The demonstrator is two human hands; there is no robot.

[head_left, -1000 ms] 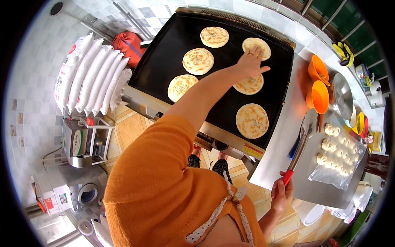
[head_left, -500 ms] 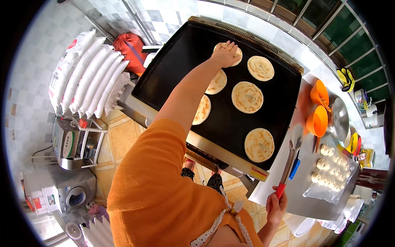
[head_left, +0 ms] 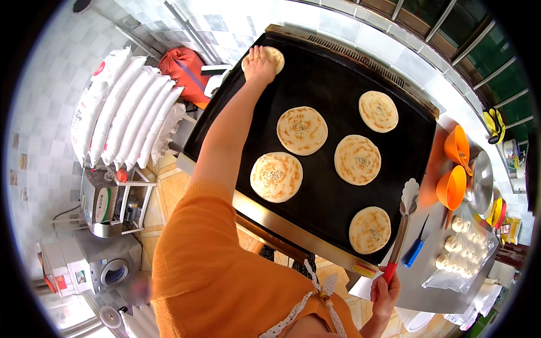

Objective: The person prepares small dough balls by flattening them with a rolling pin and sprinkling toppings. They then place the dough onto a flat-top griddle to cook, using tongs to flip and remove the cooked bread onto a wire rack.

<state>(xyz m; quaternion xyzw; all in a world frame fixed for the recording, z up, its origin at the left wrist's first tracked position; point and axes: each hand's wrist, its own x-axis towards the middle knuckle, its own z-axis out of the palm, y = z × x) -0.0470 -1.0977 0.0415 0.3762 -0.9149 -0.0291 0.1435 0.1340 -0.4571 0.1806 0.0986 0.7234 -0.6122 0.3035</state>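
Note:
My left hand (head_left: 260, 66) lies with flat, outstretched fingers on a round flatbread (head_left: 276, 58) at the far left of the black griddle (head_left: 321, 73), covering part of it. Several other browned flatbreads, among them a seeded one (head_left: 302, 130) and another nearer the front edge (head_left: 276, 177), rest apart on the griddle. Down at the right, my right hand (head_left: 385, 293) is closed around the red handle of metal tongs (head_left: 402, 236). The tongs point away from me, their tips (head_left: 409, 194) beside the griddle's right edge.
To the right, a metal counter (head_left: 394, 304) bears a blue-handled knife (head_left: 414, 252), orange bowls (head_left: 451, 187), a steel basin (head_left: 480, 180) and dough pieces (head_left: 453, 243) on plastic. White sacks (head_left: 121, 112) are stacked at the left. A tiled wall (head_left: 338, 25) runs behind the griddle.
My left hand has slid leftward over the griddle, and the flatbread under it has moved along. The whole view has shifted slightly. My right hand keeps hold of the tongs.

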